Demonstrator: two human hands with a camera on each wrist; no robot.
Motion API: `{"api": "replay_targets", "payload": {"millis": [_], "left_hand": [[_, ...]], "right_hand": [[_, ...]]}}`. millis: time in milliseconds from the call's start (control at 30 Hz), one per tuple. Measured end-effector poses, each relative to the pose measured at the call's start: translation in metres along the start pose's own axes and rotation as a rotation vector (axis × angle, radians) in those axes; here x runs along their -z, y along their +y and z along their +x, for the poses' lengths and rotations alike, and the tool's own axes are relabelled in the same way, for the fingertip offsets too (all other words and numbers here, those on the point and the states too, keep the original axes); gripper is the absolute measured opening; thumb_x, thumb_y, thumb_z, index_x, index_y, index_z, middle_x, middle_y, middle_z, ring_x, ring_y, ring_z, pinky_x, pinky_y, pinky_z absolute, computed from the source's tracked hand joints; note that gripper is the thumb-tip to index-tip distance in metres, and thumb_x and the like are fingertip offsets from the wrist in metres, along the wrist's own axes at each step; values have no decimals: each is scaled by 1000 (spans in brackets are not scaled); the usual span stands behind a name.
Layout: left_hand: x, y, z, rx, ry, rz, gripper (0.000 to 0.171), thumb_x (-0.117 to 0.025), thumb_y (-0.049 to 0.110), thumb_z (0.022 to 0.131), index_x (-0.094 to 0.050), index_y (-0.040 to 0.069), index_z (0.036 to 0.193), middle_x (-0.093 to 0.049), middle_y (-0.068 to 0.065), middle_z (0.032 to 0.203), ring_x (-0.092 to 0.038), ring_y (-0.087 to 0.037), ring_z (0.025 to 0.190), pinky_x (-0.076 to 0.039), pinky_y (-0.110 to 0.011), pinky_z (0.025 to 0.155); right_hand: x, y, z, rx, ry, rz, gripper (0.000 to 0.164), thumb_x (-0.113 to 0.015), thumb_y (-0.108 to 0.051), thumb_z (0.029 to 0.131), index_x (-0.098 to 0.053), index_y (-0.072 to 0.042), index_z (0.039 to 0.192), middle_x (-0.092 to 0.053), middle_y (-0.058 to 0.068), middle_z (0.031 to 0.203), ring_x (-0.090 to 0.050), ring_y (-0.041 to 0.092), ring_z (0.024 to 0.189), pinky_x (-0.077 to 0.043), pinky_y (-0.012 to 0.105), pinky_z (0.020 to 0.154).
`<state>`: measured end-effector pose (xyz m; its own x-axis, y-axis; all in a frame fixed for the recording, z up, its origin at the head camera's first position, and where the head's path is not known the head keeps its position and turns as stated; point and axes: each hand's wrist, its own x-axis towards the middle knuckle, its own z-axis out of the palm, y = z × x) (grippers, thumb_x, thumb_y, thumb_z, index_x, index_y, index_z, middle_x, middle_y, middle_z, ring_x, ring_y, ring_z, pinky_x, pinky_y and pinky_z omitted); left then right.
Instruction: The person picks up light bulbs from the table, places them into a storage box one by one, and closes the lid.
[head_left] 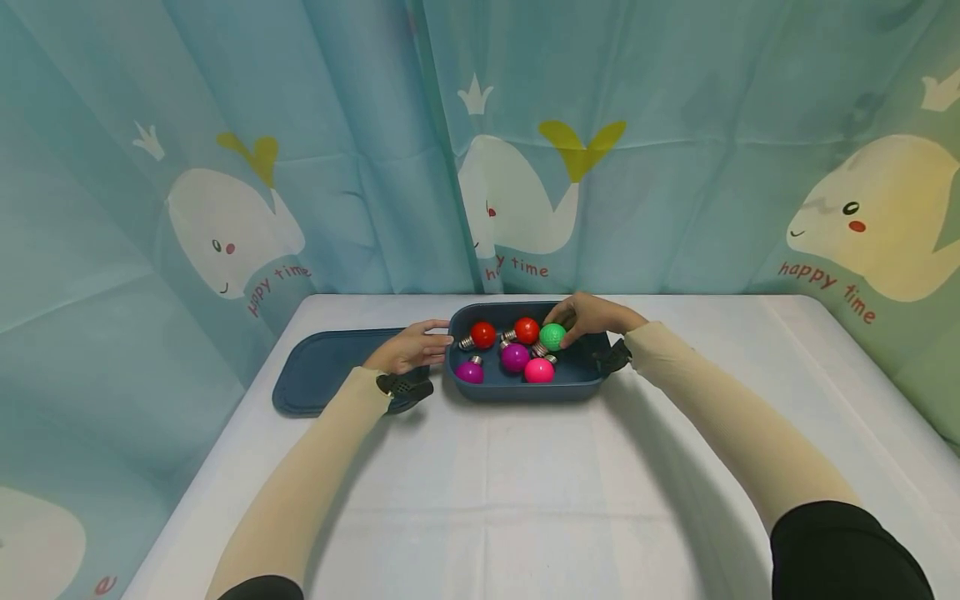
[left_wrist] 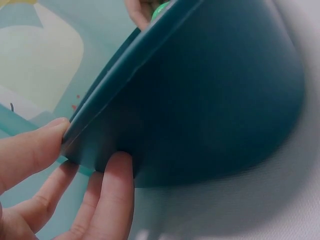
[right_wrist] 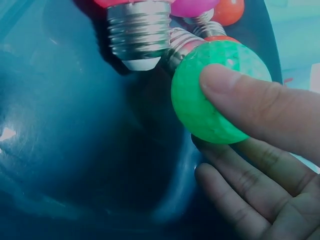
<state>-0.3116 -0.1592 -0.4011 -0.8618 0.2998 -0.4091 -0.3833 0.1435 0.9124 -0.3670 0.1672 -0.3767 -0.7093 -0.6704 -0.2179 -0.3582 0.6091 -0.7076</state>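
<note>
A dark blue rectangular box (head_left: 525,392) holds several coloured light bulbs with silver screw bases. My right hand (head_left: 596,317) reaches over its right part and holds a green light bulb (head_left: 552,337). In the right wrist view the thumb (right_wrist: 222,77) lies on the dimpled green globe, with fingers beneath it. My left hand (head_left: 408,347) is at the box's left end. Its thumb tip touches the rim and its fingertips (left_wrist: 120,162) rest against the outer wall. Around the green bulb sit red bulbs (head_left: 527,330), purple bulbs (head_left: 515,357) and a pink bulb (head_left: 539,371).
A dark blue lid (head_left: 318,375) lies flat on the white table (head_left: 525,500), left of the box and partly under the left hand. Behind the table hangs a light blue curtain (head_left: 360,208) printed with whales.
</note>
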Motion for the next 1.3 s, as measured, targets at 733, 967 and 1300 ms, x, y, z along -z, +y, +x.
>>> {"api": "replay_targets", "payload": {"millis": [733,967,1300], "left_hand": [[2,-3,1,-10,-3,6,58,-51,8,96,-25,5,148,-37,-20,146,-42,-31,130,-34,-43,113],[0,-3,1,-5,13,2,57,-52,8,96,-27,6,147,-40,-20,144,-47,-27,123,-35,-43,112],[-1,-1,1,3,20,5,58,-52,9,96,-26,7,147,-39,-19,146,-41,-32,132,-34,-43,113]], "right_hand": [[-4,2,5,2,-49,-3,42,-74,3,76,-61,8,116,-63,24,118,-59,36,113,-52,40,95],[-8,1,7,-5,-65,30,43,-74,1,76,-61,8,117,-63,23,118,-61,34,110,-53,38,93],[-7,0,9,-38,-76,14,44,-74,2,76,-59,8,118,-62,23,119,-60,34,112,-53,38,94]]}}
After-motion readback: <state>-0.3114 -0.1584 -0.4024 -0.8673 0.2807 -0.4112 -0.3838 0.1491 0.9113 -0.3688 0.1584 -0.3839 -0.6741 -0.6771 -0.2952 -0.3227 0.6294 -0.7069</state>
